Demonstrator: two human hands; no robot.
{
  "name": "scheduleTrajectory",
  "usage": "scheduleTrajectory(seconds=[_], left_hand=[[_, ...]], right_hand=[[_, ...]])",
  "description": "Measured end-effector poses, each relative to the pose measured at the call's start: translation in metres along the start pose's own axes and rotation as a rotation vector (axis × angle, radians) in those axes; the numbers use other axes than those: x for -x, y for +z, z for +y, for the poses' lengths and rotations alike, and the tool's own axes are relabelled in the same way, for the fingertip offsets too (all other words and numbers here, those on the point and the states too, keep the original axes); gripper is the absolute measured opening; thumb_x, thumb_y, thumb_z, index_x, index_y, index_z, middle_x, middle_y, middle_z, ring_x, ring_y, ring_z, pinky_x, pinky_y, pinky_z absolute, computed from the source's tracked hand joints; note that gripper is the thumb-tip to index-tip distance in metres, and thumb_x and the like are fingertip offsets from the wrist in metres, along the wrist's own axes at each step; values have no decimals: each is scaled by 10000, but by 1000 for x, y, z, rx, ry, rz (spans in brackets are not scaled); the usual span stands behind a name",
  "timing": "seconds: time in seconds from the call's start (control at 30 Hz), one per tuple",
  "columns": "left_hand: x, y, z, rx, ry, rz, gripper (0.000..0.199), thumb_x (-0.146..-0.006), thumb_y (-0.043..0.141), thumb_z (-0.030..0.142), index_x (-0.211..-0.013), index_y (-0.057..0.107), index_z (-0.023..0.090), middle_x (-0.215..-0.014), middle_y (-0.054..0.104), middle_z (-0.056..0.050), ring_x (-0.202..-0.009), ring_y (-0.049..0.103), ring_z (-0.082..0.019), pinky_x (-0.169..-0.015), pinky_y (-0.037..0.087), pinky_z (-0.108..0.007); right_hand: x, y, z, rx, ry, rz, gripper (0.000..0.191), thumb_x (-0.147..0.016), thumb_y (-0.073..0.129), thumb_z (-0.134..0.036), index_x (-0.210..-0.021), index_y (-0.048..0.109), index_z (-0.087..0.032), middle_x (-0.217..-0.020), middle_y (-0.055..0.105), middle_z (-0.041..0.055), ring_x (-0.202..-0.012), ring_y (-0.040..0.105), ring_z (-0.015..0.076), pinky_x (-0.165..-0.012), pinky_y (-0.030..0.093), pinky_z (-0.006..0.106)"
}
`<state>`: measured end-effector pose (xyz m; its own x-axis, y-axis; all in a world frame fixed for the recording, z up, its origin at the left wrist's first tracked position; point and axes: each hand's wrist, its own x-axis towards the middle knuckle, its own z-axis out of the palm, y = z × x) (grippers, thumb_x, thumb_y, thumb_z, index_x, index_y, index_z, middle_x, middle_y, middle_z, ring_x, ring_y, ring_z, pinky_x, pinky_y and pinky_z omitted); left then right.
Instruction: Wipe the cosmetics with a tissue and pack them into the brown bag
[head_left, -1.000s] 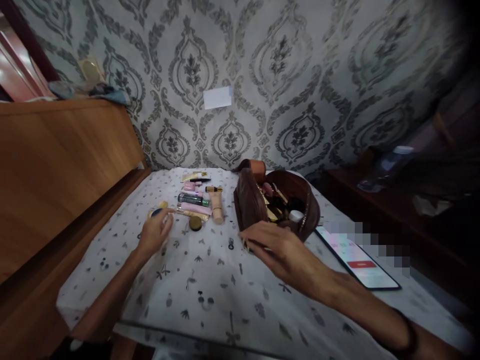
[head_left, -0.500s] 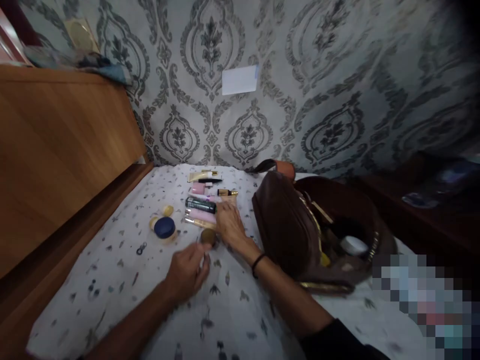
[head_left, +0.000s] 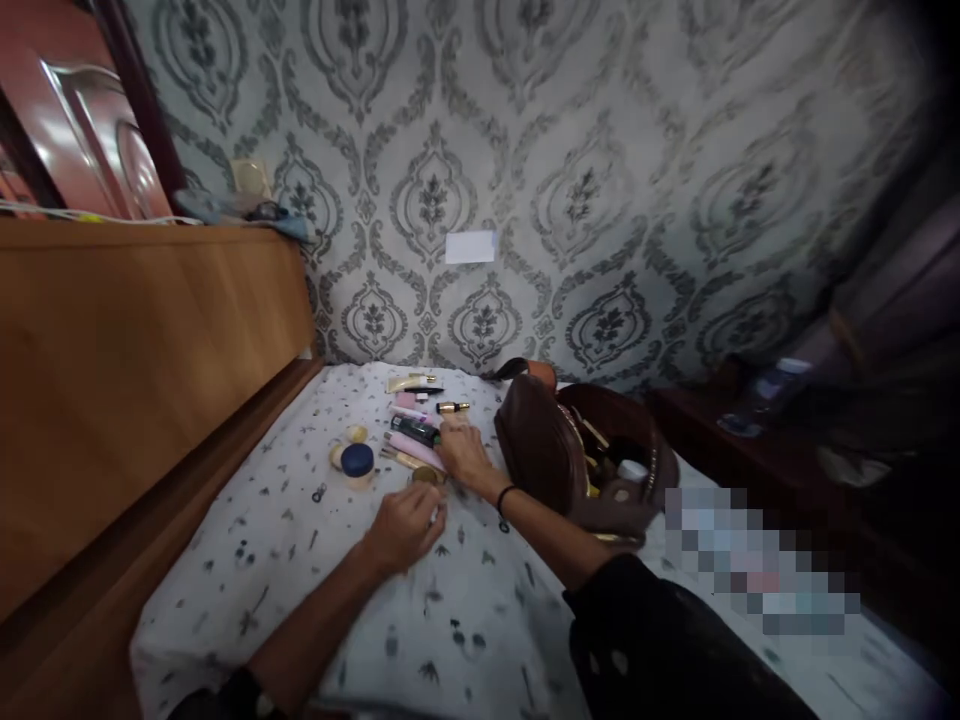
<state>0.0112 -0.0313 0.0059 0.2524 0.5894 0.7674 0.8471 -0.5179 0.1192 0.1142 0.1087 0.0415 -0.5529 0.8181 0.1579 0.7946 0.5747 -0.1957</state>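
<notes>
My left hand [head_left: 409, 525] is closed, its curled fingertips at the near edge of a small round olive-brown container [head_left: 429, 474]. My right hand [head_left: 469, 455] bends its fingers over the right end of a dark green tube [head_left: 415, 431]; its fingertips are partly hidden. Just below that tube lie a pink tube [head_left: 412, 449] and a slim beige tube [head_left: 405, 458]. Farther back are a small gold-capped dark bottle [head_left: 451, 407], a black pen-like stick [head_left: 424, 390] and a pale yellow tube [head_left: 407, 383]. A blue-lidded jar [head_left: 358, 461] stands to the left.
An open brown handbag [head_left: 536, 445] with a white round item [head_left: 631, 470] inside sits at the right. A wooden panel [head_left: 150, 330] borders the patterned white sheet [head_left: 285, 580] on the left. Wallpaper rises behind, and a clear bottle [head_left: 780, 385] stands at far right.
The view has tilted upward and shifted, so everything sits differently in the picture. My left hand has moved closer to the round container, covering more of it. My right hand stays at the tubes' ends.
</notes>
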Motion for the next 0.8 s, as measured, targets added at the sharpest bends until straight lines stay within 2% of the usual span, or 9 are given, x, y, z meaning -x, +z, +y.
scheduleTrajectory(seconds=[0.2,0.3,0.37,0.43,0.5,0.57,0.63,0.7,0.8], left_hand=[[6,-47,4,-23,-195,146,176,-995,432,247,-989,593,175,-881,696,-58,-829,675,-177,-754,522,-285],[-2,-59,19,-15,-273,234,208,-1018,394,264,-1045,577,168,-940,677,-67,-896,655,-182,-807,508,-302],[-8,-56,34,7,-275,265,233,-1023,383,275,-1077,576,156,-984,666,-83,-953,638,-193,-851,499,-322],[-11,-46,50,4,-219,219,260,-1022,379,283,-1107,585,148,-1011,668,-96,-981,625,-209,-873,489,-345],[-10,-35,62,-41,-133,115,283,-1020,371,286,-1086,609,147,-984,679,-100,-954,624,-226,-848,482,-364],[-10,-30,67,-83,-83,19,298,-1016,370,290,-1032,633,150,-936,684,-100,-914,624,-235,-805,471,-366],[-11,-32,63,-67,-102,-25,306,-1008,384,304,-966,648,156,-889,677,-96,-872,620,-233,-780,460,-357],[-14,-40,53,85,-228,-27,281,-979,450,335,-884,656,170,-837,658,-77,-833,603,-222,-781,449,-343],[-23,-49,32,536,-585,28,244,-877,624,373,-719,642,188,-741,610,-28,-783,568,-191,-768,441,-292]], right_hand=[[53,-36,-14,-146,-2,185,262,-960,452,-186,-1207,505,-113,-1229,615,200,-1066,622,253,-847,446,316],[94,-46,-14,-251,-18,228,214,-956,462,-214,-1154,498,-143,-1044,688,114,-925,673,205,-788,476,277],[124,-42,-16,-393,-45,228,183,-946,476,-256,-1105,507,-171,-902,702,53,-788,688,185,-698,489,260],[149,-33,-19,-616,-100,248,130,-910,509,-280,-1002,531,-190,-810,684,20,-704,671,179,-646,486,262],[167,-24,-21,-788,-137,291,100,-866,548,-294,-890,540,-197,-769,656,10,-686,651,180,-646,492,278],[177,-19,-19,-937,-138,305,137,-843,582,-330,-858,541,-200,-779,643,11,-707,659,188,-673,516,301],[180,-19,-15,-1115,-123,264,205,-836,617,-386,-899,547,-205,-837,658,20,-740,692,200,-704,546,322],[179,-23,-8,-1226,-96,228,273,-826,651,-443,-928,543,-214,-883,672,30,-766,719,216,-713,560,334],[174,-26,2,-1282,-45,222,352,-795,700,-503,-933,544,-218,-844,669,23,-747,728,230,-673,555,331]])
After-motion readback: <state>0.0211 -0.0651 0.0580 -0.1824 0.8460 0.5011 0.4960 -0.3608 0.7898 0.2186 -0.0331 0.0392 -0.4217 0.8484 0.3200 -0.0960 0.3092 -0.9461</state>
